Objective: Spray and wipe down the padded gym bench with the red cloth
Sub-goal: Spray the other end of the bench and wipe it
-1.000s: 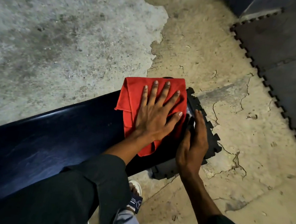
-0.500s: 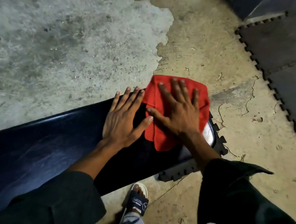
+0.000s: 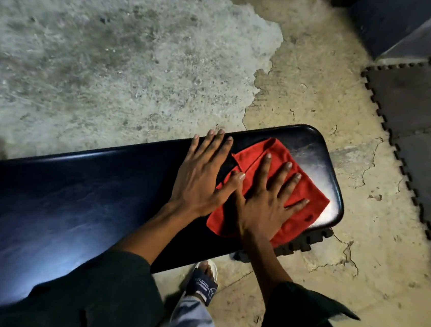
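The red cloth [image 3: 273, 185] is pressed flat near the end of the padded gym bench [image 3: 72, 201] by the right hand [image 3: 266, 203], fingers spread. The left hand [image 3: 202, 178] is laid flat just beside it. Wiping is judged underway; most of the pad appears unwiped.

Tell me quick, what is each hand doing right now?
Left hand: open, flat on the padded bench, thumb touching the red cloth.
Right hand: open, fingers spread, pressing the red cloth onto the bench.
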